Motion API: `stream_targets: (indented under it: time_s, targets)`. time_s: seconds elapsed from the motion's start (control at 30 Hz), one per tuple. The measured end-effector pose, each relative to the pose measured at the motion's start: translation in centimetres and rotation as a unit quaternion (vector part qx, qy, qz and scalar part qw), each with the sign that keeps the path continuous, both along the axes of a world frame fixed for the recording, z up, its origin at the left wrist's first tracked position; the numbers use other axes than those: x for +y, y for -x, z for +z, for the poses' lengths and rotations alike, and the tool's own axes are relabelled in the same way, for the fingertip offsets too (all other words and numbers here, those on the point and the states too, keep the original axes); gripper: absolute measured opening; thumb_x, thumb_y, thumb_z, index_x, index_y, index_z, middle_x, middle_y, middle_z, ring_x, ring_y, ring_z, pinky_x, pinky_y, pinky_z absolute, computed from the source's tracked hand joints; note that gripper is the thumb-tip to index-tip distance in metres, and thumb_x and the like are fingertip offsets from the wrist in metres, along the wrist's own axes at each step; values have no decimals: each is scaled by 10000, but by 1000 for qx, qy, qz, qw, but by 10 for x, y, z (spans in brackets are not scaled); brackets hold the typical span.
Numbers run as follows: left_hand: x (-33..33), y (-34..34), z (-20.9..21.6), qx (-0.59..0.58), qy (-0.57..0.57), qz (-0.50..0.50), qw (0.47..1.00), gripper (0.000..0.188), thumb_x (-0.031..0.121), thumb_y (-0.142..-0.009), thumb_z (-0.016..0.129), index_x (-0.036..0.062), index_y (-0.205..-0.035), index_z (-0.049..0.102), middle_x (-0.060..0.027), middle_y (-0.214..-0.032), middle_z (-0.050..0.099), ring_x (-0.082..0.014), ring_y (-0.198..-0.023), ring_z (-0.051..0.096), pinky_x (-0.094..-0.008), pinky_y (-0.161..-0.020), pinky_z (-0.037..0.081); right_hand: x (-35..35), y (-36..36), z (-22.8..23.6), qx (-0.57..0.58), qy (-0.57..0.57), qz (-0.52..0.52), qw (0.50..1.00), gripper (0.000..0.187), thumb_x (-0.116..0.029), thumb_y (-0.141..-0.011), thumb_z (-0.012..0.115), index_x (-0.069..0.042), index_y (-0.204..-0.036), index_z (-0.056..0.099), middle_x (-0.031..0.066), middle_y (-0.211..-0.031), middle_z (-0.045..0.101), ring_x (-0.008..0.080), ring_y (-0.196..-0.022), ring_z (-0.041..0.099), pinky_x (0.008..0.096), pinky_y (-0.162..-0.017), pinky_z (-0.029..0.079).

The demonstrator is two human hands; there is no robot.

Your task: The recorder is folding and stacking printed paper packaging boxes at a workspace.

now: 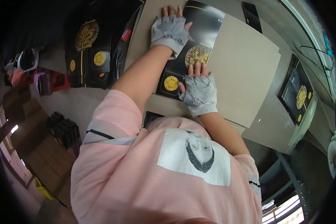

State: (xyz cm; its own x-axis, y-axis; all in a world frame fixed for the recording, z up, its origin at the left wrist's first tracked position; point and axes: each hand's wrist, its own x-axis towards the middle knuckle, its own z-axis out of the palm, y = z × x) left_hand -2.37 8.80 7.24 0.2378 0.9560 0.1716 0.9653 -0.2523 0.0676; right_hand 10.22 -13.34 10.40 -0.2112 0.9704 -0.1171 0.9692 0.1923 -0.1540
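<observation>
A glossy black printed sheet (203,26) with a round, many-coloured emblem and a gold disc lies flat along the left side of a large beige board (246,67). My left hand (170,31), in a grey fingerless glove, rests at the far left edge of that sheet with its fingers stretched out. Nearer to me, my right hand (199,91) wears a matching glove. Its fingertips touch the sheet just below the emblem, while the palm lies over the border between sheet and board. Neither hand grasps anything; both are open.
At the left, a stack of black printed sheets (87,52) with gold designs lies beside a small red object (126,34). A dark, phone-like slab (252,16) is at the far side. More printed black pieces (298,89) lie at right, near a white fan (334,155).
</observation>
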Motion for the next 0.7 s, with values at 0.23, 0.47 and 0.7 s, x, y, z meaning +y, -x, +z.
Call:
stream_targets:
  time_s: [0.23, 0.47, 0.7]
  targets:
    - [100, -46, 54, 26, 101, 31, 994, 761, 446, -1051, 483, 0, -1621, 247, -244, -1614, 386, -392, -1519, 339, -514, -1240, 272, 4, -4, 6, 29, 42, -2, 999, 802, -565, -970, 545, -29, -1551, 408, 225, -1670, 286, 410, -1557, 253, 643, -1181, 295]
    - [126, -52, 96, -117, 243, -88, 959, 765, 433, -1025, 543, 21, -1615, 281, -220, -1615, 401, -366, -1493, 395, -498, -1233, 295, 6, -8, 8, 22, 72, -29, 997, 798, -578, -972, 533, -45, -1554, 411, 207, -1661, 313, 405, -1545, 280, 631, -1185, 298]
    - [61, -35, 96, -44, 217, -99, 970, 877, 468, -962, 634, 9, -1613, 266, -241, -1632, 359, -388, -1511, 352, -497, -1253, 261, 4, -6, 7, -12, 34, -32, 999, 772, -581, -976, 512, -62, -1545, 460, 183, -1663, 329, 381, -1557, 260, 609, -1194, 308]
